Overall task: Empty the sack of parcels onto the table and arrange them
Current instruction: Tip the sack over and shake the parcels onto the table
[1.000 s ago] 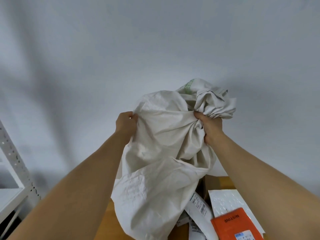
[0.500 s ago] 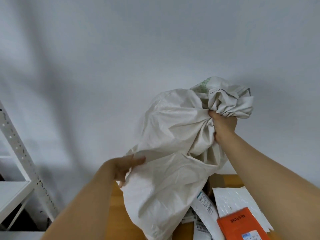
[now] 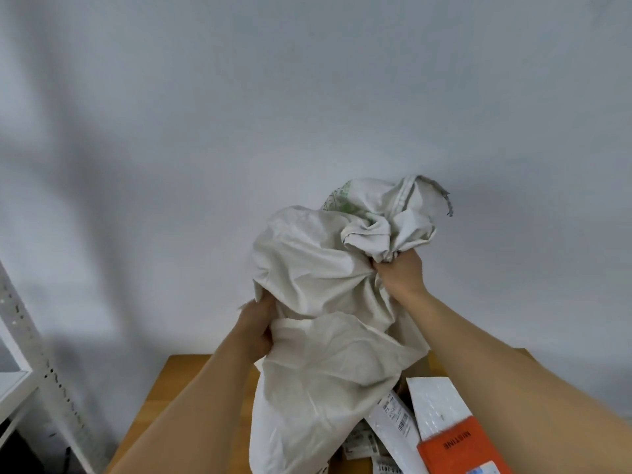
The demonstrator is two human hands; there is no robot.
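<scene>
While I hold the woven sack [image 3: 325,323] upside down above the wooden table [image 3: 164,398], my right hand [image 3: 400,271] clenches its bunched bottom and my left hand [image 3: 254,323] grips its side. Parcels [image 3: 441,405] lie below its mouth; next, I judge, comes a shake.

1. The sack [image 3: 328,323] covers most of the table [image 3: 178,384], so I can't count the parcels under it.
2. My left hand [image 3: 254,328] has its fingers buried in the cloth; the right hand [image 3: 398,273] hides its fingertips the same way.
3. The orange parcel [image 3: 458,449] is cut off by the bottom edge (its label only partly shows).
4. The barcoded white parcel [image 3: 393,419] has print too small to read.
5. The shelf frame [image 3: 41,378] runs off the left edge.
</scene>
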